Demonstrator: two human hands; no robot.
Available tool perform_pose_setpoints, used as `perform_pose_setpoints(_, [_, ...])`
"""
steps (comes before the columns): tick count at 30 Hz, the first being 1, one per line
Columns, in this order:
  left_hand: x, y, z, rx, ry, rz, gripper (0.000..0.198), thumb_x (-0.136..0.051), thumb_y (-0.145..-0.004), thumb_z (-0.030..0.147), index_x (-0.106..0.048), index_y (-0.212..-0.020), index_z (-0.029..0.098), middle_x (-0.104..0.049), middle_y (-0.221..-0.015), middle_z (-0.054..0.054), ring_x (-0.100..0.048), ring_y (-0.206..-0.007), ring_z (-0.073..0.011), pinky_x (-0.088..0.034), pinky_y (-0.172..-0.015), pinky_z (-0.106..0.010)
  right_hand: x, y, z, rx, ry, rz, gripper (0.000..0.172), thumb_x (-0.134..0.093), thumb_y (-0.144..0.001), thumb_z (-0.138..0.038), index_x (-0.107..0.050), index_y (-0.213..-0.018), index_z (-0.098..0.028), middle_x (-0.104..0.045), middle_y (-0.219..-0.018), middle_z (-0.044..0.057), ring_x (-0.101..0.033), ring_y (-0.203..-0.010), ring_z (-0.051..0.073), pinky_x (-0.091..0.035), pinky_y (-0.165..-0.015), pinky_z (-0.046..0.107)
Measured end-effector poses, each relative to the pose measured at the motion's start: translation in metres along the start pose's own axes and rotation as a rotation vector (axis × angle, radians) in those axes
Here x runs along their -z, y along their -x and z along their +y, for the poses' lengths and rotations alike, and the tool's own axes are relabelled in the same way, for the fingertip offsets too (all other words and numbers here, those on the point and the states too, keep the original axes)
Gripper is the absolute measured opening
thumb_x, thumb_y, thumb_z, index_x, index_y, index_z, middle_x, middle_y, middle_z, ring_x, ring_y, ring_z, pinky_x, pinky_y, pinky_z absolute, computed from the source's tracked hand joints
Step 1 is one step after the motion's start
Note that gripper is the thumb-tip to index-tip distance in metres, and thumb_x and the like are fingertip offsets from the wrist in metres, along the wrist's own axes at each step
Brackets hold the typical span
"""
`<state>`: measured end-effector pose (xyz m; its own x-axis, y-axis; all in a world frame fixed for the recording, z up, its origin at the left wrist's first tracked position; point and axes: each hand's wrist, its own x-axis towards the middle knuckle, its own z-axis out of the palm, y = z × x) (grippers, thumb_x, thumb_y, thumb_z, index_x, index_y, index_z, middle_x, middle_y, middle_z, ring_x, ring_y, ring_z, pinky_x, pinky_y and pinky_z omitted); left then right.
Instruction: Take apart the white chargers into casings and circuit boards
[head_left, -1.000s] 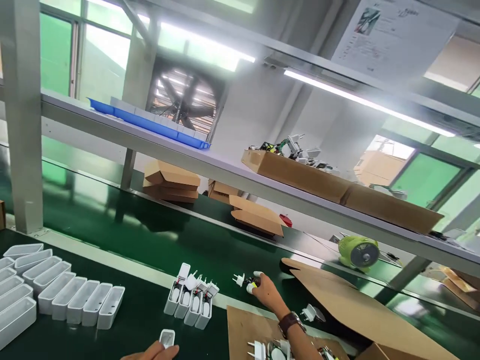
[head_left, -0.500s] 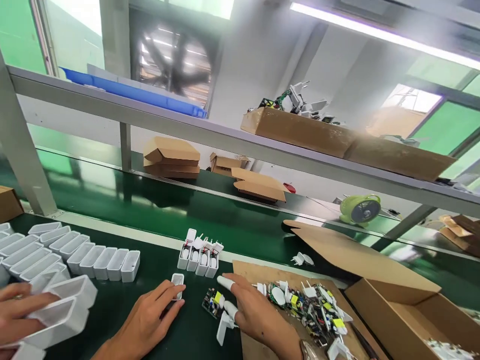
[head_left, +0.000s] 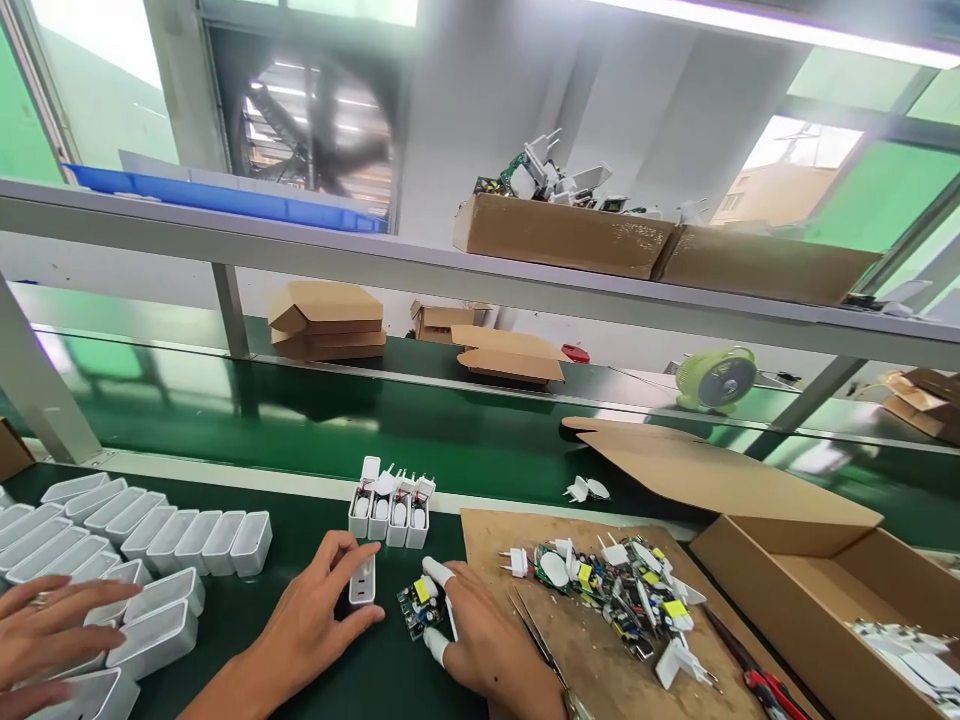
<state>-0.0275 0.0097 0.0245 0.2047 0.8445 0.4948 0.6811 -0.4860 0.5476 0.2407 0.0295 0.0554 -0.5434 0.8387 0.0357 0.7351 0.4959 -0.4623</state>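
My left hand (head_left: 307, 625) rests on the dark green mat, thumb and fingers closed on a small white charger casing (head_left: 363, 580) standing upright. My right hand (head_left: 480, 645), with white finger cots on two fingers, pinches a small green circuit board (head_left: 415, 604) just right of the casing. Behind both hands, several filled white casings (head_left: 388, 505) with plug pins stand in a tight row. A pile of circuit boards with plugs (head_left: 615, 585) lies on a cardboard sheet (head_left: 495, 535) to the right.
Rows of empty white casings (head_left: 150, 535) fill the left, where another person's hand (head_left: 45, 625) lies on them. Tweezers (head_left: 536, 640) and a red-handled tool (head_left: 765, 685) lie on the cardboard. An open box (head_left: 787, 600) stands right. Beyond the conveyor belt (head_left: 337, 420) is a green fan (head_left: 716, 378).
My right hand drew back from the belt's edge to the near mat and now pinches a circuit board. My left hand closed on the white casing. The view tilted downward.
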Motion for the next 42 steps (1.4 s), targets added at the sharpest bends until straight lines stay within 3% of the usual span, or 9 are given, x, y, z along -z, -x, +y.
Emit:
perform_pose_setpoints(7, [-0.016, 0.005, -0.005, 0.062, 0.045, 0.009, 0.058, -0.077, -0.086, 0.024, -0.058, -0.141, 0.028, -0.058, -0.129, -0.009, -0.069, -0.114, -0.0266, -0.064, -0.087, -0.032, -0.007, 0.002, 0.002, -0.002, -0.118, 0.038, 0.058, -0.083, -0.074, -0.015, -0.064, -0.129, -0.019, -0.067, -0.123, 0.011, -0.062, -0.114, 0.030, -0.052, -0.101, 0.043])
perform_pose_setpoints(11, [-0.016, 0.013, -0.002, -0.074, -0.126, 0.042, 0.065, -0.082, -0.088, 0.032, -0.055, -0.147, 0.028, -0.056, -0.143, -0.015, -0.060, -0.126, -0.0351, -0.057, -0.101, -0.047, -0.006, 0.003, -0.001, -0.009, -0.148, 0.056, 0.037, -0.079, -0.075, -0.012, -0.065, -0.109, -0.018, -0.066, -0.115, 0.008, -0.062, -0.104, 0.028, -0.053, -0.091, 0.040])
perform_pose_setpoints(14, [-0.019, 0.016, 0.007, -0.209, -0.287, 0.014, 0.068, -0.082, -0.088, 0.043, -0.055, -0.148, 0.026, -0.060, -0.147, -0.016, -0.052, -0.135, -0.0416, -0.048, -0.108, -0.056, -0.010, 0.005, -0.003, 0.017, -0.244, 0.110, 0.040, -0.072, -0.077, -0.007, -0.064, -0.114, -0.019, -0.063, -0.114, 0.007, -0.062, -0.099, 0.024, -0.054, -0.087, 0.036])
perform_pose_setpoints(19, [-0.026, 0.015, 0.016, -0.249, -0.323, -0.021, 0.051, -0.068, -0.096, 0.022, -0.055, -0.146, 0.020, -0.073, -0.131, -0.011, -0.054, -0.132, -0.0382, -0.036, -0.114, -0.056, -0.019, 0.007, -0.010, 0.028, -0.601, 0.151, 0.064, -0.075, -0.078, -0.013, -0.057, -0.138, -0.028, -0.059, -0.124, 0.007, -0.064, -0.097, 0.020, -0.057, -0.085, 0.034])
perform_pose_setpoints(24, [-0.022, 0.014, 0.013, -0.211, -0.213, -0.001, 0.044, -0.062, -0.096, 0.016, -0.057, -0.140, 0.023, -0.074, -0.127, -0.010, -0.053, -0.130, -0.0377, -0.039, -0.107, -0.054, -0.019, 0.002, -0.010, 0.000, -1.183, 0.097, 0.028, -0.078, -0.088, -0.037, -0.073, -0.114, -0.027, -0.064, -0.101, 0.002, -0.069, -0.091, 0.019, -0.058, -0.088, 0.035])
perform_pose_setpoints(27, [-0.021, 0.015, 0.016, -0.200, -0.161, -0.002, 0.042, -0.065, -0.094, 0.019, -0.058, -0.136, 0.024, -0.075, -0.123, -0.009, -0.052, -0.130, -0.0387, -0.040, -0.106, -0.055, -0.020, 0.000, -0.012, 0.016, -1.298, 0.094, 0.030, -0.087, -0.082, -0.038, -0.076, -0.109, -0.028, -0.063, -0.098, 0.000, -0.068, -0.087, 0.016, -0.057, -0.084, 0.031])
perform_pose_setpoints(36, [-0.021, 0.015, 0.022, -0.248, -0.154, -0.038, 0.040, -0.070, -0.089, 0.021, -0.061, -0.128, 0.021, -0.077, -0.117, -0.010, -0.056, -0.129, -0.0397, -0.041, -0.107, -0.054, -0.024, -0.004, -0.015, -0.001, -1.285, 0.124, 0.027, -0.090, -0.078, -0.039, -0.073, -0.093, -0.024, -0.060, -0.094, -0.002, -0.065, -0.079, 0.013, -0.058, -0.079, 0.029])
perform_pose_setpoints(39, [-0.021, 0.012, 0.021, -0.227, -0.146, -0.006, 0.041, -0.070, -0.090, 0.021, -0.060, -0.129, 0.022, -0.076, -0.119, -0.010, -0.055, -0.128, -0.0394, -0.040, -0.106, -0.055, -0.018, 0.000, -0.012, 0.028, -1.096, 0.150, 0.029, -0.083, -0.083, -0.040, -0.072, -0.105, -0.025, -0.063, -0.110, 0.003, -0.067, -0.092, 0.018, -0.058, -0.086, 0.032])
perform_pose_setpoints(42, [-0.022, 0.011, 0.019, -0.229, -0.154, 0.042, 0.039, -0.069, -0.092, 0.022, -0.060, -0.130, 0.021, -0.073, -0.124, -0.012, -0.054, -0.129, -0.0384, -0.041, -0.107, -0.055, -0.016, 0.007, -0.012, 0.104, -0.797, 0.163, 0.056, -0.082, -0.079, -0.027, -0.063, -0.131, -0.027, -0.063, -0.127, 0.007, -0.067, -0.104, 0.021, -0.058, -0.094, 0.034])
